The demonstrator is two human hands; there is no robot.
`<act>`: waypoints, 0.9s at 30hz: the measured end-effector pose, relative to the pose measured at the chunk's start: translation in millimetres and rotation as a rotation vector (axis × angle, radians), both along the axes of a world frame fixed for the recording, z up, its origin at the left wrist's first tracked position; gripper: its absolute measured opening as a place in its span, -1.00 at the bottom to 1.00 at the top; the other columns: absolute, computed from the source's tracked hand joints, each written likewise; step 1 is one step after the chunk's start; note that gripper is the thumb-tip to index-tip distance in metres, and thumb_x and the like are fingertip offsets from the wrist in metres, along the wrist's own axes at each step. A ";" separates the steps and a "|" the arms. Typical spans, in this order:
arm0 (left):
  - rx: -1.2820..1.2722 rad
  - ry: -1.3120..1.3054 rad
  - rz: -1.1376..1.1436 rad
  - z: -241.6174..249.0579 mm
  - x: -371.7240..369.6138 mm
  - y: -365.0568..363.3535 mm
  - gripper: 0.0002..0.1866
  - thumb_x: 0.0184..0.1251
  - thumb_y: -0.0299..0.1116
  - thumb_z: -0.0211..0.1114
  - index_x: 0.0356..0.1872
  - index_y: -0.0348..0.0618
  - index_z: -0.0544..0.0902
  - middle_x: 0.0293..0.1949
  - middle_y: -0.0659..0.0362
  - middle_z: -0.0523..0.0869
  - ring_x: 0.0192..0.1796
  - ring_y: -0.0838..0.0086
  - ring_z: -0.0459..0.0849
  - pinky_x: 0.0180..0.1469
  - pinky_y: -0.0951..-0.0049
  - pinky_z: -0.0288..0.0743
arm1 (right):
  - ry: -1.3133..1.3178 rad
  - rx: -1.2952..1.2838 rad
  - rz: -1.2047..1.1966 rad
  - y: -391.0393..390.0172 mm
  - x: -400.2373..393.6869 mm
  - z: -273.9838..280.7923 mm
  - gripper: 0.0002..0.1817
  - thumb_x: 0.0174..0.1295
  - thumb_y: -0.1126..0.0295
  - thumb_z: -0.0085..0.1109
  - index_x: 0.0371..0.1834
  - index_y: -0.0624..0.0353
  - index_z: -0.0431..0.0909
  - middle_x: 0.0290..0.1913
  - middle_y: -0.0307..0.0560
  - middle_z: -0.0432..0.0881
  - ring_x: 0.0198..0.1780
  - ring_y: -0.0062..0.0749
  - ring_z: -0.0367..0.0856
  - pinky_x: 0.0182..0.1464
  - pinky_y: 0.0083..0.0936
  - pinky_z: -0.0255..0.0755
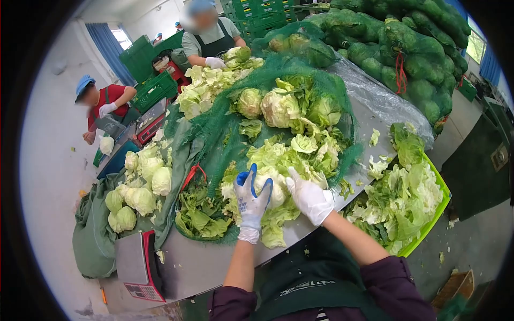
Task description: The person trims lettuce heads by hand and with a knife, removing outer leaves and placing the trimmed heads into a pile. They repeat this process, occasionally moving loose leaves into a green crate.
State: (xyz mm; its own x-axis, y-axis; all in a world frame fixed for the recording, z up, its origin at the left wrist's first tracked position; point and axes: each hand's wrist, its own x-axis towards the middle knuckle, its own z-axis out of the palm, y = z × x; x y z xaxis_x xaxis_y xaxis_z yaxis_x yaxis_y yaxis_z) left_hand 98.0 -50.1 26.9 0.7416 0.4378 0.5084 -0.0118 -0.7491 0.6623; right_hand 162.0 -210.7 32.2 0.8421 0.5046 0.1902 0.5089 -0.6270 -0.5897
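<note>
A pale cabbage head [272, 184] lies among loose leaves between my two gloved hands, at the near edge of the green net. My left hand [250, 200], in a glove with blue on the fingers and a thin clear cover, is at its left side with thumb and fingers spread. On the other side my right hand [311, 199], in a white glove, has its fingers stretched out, fingertips right at the head and leaves. Torn outer leaves [274, 229] hang below it at the table edge. More heads [281, 107] sit in the opened green net [214, 139] beyond.
A lime-green crate [428, 227] full of leaves stands at right. Trimmed heads [142, 200] lie on green sacking at left, near a red scale [140, 265]. Filled net sacks [415, 59] are piled at back right. Two co-workers [211, 40] [107, 104] work beyond the table [179, 267].
</note>
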 end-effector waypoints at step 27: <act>-0.095 -0.024 0.058 -14.3 -38.3 -20.5 -0.26 0.05 -0.21 0.46 0.31 -0.06 0.41 0.40 -0.13 0.12 0.38 0.03 0.22 0.37 0.10 0.14 | 0.016 -0.059 -0.060 44.0 38.5 -11.1 -0.68 0.25 0.10 0.05 -0.30 0.17 0.53 -0.41 0.17 0.65 -0.27 0.09 0.64 -0.20 -0.09 0.49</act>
